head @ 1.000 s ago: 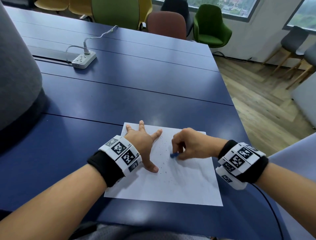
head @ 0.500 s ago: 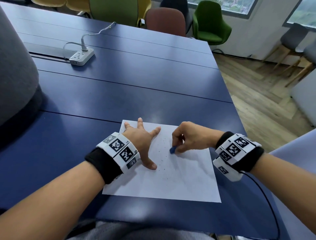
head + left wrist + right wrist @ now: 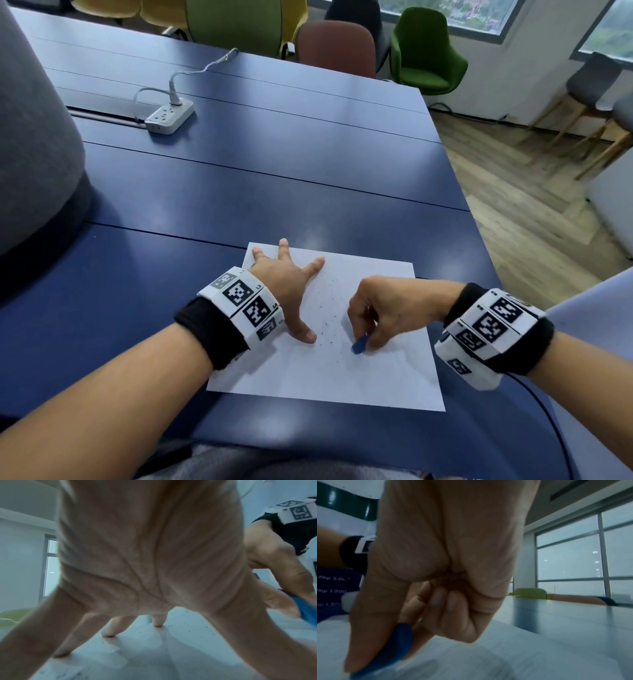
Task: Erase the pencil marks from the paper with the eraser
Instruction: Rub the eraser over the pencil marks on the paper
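Observation:
A white sheet of paper [image 3: 342,377] lies on the blue table [image 3: 239,192] in front of me. Dark eraser crumbs [image 3: 329,308] speckle its middle. My left hand [image 3: 287,284] presses flat on the sheet's left part with fingers spread; in the left wrist view its fingertips [image 3: 157,623] stand on the paper [image 3: 154,655]. My right hand [image 3: 380,308] pinches a small blue eraser [image 3: 359,345] between thumb and fingers, its tip down on the paper. The right wrist view shows the eraser [image 3: 393,646] held against the sheet [image 3: 488,655]. Any pencil marks are too faint to make out.
A white power strip [image 3: 169,118] with its cable lies far left on the table. A large grey rounded object [image 3: 30,137] stands at the left edge. Chairs [image 3: 424,51] line the far side. The table's right edge drops to wooden floor [image 3: 513,192].
My right hand has slid the eraser toward me across the paper, after first moving it slightly away. The left hand stays pressed on the sheet.

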Available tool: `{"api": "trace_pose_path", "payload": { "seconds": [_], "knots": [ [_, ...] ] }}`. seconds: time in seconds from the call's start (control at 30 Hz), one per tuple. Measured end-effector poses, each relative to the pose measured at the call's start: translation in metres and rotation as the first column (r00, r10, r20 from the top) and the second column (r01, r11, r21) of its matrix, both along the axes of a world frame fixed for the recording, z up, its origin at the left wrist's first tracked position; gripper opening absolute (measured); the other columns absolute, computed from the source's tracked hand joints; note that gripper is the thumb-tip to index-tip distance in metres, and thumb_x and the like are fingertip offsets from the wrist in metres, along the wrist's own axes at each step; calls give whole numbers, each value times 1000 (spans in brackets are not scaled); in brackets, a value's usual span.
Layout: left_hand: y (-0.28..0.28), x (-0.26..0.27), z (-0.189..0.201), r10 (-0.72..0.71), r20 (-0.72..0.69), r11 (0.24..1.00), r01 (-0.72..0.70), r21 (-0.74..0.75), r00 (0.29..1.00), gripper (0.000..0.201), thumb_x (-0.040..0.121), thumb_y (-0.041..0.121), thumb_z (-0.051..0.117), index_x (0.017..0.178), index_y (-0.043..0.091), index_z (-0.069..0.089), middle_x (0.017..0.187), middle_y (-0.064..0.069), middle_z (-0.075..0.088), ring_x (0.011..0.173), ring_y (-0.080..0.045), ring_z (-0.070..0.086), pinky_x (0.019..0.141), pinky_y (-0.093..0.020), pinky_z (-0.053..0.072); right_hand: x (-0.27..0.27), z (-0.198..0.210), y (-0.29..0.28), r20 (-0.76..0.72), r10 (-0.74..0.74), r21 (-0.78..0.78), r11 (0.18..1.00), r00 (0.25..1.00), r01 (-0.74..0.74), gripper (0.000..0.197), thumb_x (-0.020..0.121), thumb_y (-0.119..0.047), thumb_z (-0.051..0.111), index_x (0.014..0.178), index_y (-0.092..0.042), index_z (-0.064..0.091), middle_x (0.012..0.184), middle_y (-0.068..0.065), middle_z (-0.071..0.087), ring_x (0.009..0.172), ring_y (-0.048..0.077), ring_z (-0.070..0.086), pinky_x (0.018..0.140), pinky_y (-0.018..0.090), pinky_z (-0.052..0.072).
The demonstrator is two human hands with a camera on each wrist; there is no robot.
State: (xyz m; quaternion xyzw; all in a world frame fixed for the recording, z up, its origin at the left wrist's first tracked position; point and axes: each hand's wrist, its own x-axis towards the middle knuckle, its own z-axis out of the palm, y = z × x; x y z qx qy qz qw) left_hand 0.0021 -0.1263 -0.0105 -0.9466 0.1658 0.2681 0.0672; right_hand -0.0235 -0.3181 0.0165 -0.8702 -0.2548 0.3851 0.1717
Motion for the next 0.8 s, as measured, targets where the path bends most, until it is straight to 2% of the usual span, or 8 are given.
{"api": "trace_pose_path", "payload": {
  "seconds": [0.13, 0.2, 0.3, 0.4, 0.47, 0.63, 0.73, 0.8],
  "knots": [
    [0, 0, 0, 5, -8, 1000, -5, -10, 1000, 138, 52, 77, 76, 149, 47, -17, 158, -22, -19, 137, -63, 6, 109, -57, 35, 23, -2, -2, 177, -153, 56, 988, 972, 145, 10, 72, -23, 82, 74, -20, 73, 72, -1, 69, 60, 5, 54, 62, 29, 48],
    [0, 0, 0, 3, -6, 1000, -3, -7, 1000, 138, 51, 77, 75, 149, 47, -17, 158, -22, -19, 137, -63, 7, 108, -56, 35, 23, -3, -2, 149, -151, 56, 988, 977, 145, 10, 72, -24, 82, 73, -23, 72, 72, -1, 69, 60, 6, 54, 61, 29, 48],
    [0, -1, 0, 2, -4, 1000, -2, 1, 1000, 138, 51, 78, 75, 149, 47, -18, 158, -23, -19, 136, -64, 8, 108, -56, 35, 10, -6, 7, -46, 23, -26, 999, 999, -24, 10, 71, -21, 83, 75, -23, 73, 74, -3, 71, 63, 5, 55, 65, 28, 48],
    [0, 0, 0, 0, -1, 1000, 0, -4, 1000, 138, 51, 78, 75, 148, 47, -19, 158, -23, -18, 136, -64, 8, 108, -55, 36, 24, -6, 4, 95, -94, 23, 996, 991, 92, 10, 70, -25, 83, 76, -23, 75, 74, -1, 71, 64, 11, 56, 67, 38, 52],
    [1, 0, -1, 0, 1, 1000, 0, -6, 1000, 138, 51, 79, 74, 148, 47, -19, 158, -23, -18, 136, -64, 8, 107, -55, 37, 30, -5, 2, 163, -161, 63, 986, 973, 153, 10, 71, -28, 82, 74, -23, 74, 72, 0, 70, 63, 12, 56, 65, 39, 52],
    [0, 0, 1, -6, 1, 1000, 6, 5, 1000, 138, 51, 79, 74, 149, 46, -18, 158, -24, -17, 136, -64, 9, 107, -56, 37, 15, -4, 7, 81, -31, 26, 999, 996, 29, 9, 73, -21, 80, 73, -21, 72, 69, -7, 67, 61, 4, 53, 65, 30, 49],
    [0, 0, 1, -5, 1, 1000, 5, 5, 1000, 138, 51, 80, 73, 148, 46, -20, 158, -23, -18, 136, -64, 8, 108, -56, 36, 25, -2, 2, 142, -155, 73, 987, 978, 146, 8, 73, -22, 81, 72, -24, 73, 72, -3, 69, 62, 6, 54, 69, 36, 52],
    [1, -1, 2, -7, 5, 1000, 7, 5, 1000, 138, 52, 80, 73, 149, 46, -19, 158, -24, -17, 136, -64, 8, 108, -55, 36, 19, -3, 2, 109, -145, 82, 987, 983, 137, 12, 73, -21, 81, 69, -26, 71, 71, -3, 68, 60, 4, 52, 63, 29, 48]
  ]
}}
